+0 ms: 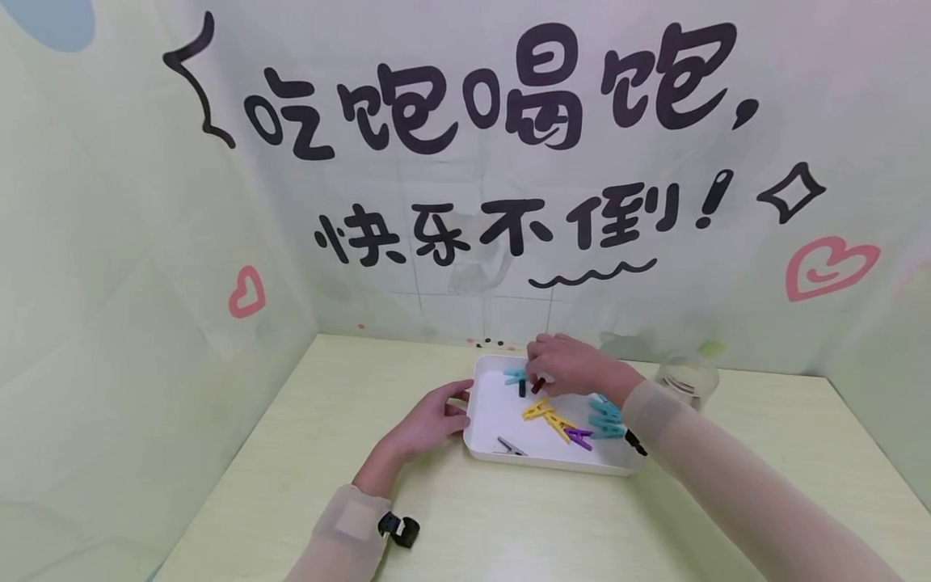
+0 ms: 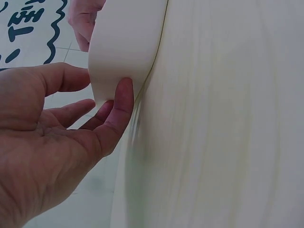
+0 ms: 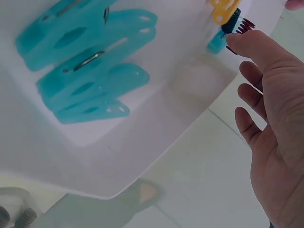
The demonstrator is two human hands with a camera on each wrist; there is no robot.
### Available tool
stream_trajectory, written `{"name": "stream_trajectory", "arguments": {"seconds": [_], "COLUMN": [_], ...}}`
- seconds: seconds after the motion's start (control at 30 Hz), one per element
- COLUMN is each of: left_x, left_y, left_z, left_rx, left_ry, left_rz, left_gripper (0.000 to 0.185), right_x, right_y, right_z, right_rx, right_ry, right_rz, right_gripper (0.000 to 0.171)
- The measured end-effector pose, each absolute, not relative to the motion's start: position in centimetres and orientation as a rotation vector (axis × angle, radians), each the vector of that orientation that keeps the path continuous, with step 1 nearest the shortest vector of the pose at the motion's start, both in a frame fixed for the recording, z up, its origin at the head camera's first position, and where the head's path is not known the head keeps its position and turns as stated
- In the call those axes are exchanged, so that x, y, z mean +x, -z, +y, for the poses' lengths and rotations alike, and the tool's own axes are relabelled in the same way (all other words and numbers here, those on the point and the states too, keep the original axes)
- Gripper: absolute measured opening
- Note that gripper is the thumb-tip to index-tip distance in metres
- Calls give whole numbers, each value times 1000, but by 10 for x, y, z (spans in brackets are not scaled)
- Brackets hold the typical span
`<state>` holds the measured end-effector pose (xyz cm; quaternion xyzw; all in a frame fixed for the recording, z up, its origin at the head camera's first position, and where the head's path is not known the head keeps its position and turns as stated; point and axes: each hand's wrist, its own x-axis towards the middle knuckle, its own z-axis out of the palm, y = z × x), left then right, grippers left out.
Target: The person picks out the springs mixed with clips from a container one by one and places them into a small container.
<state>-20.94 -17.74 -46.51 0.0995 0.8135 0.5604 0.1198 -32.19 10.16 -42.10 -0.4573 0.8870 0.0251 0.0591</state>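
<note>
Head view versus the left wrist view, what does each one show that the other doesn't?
Only the head view shows inside the white tray: yellow clothespins, a purple one, teal ones, a grey one, and the right hand reaching among the pegs at the far end. It also shows a clear jar and the lettered backdrop.
Only the left wrist view shows up close that the left hand touches the tray's outer wall with its fingertips.
Both show the tray, the left hand beside it, and the pale table.
</note>
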Motion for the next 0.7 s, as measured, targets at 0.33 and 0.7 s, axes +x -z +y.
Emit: {"name": "stream_trajectory", "arguments": {"seconds": [0.33,0.7], "left_x": [-207,-209], "left_y": [462,465], "left_z": [-176,-176], "left_rx": [282,282], "left_ry": [-1649,-1617], "left_rz": [2372,2397], "left_gripper": [60,60], "right_x": [-318,-313], "right_y": [405,390], "right_z": [124,155], "right_rx": [-1336,-1374], "right_ry": [9,94], "right_rz": [2760,2829], "right_gripper": [18,16]}}
